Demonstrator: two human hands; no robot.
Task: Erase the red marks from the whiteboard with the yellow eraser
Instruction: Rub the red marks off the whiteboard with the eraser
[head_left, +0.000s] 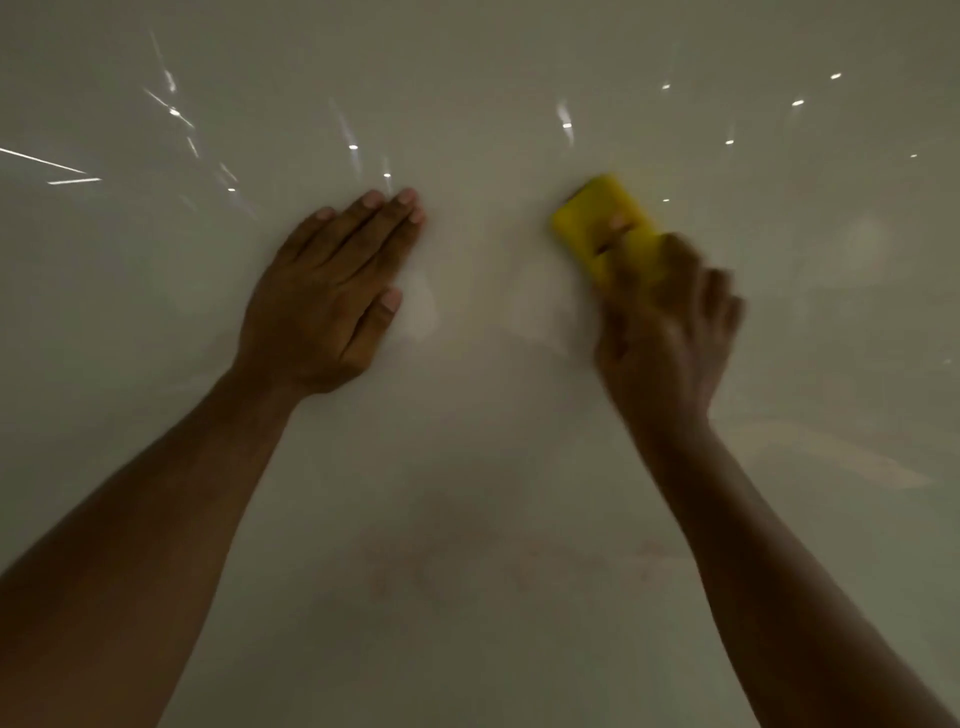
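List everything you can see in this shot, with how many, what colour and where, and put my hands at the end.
whiteboard: one, off-white and glossy, fills the whole view behind both hands.
light reflections: many, white dots and streaks, scattered across the upper part of the whiteboard.
red marks: a faint pinkish smudged patch, low on the board between the two forearms; too pale to count.
yellow eraser: one, yellow, upper right of centre, against the board.
left hand: one, laid flat on the board with straight fingers, left of centre.
right hand: one, motion-blurred, holds the eraser from below with a finger on its face.
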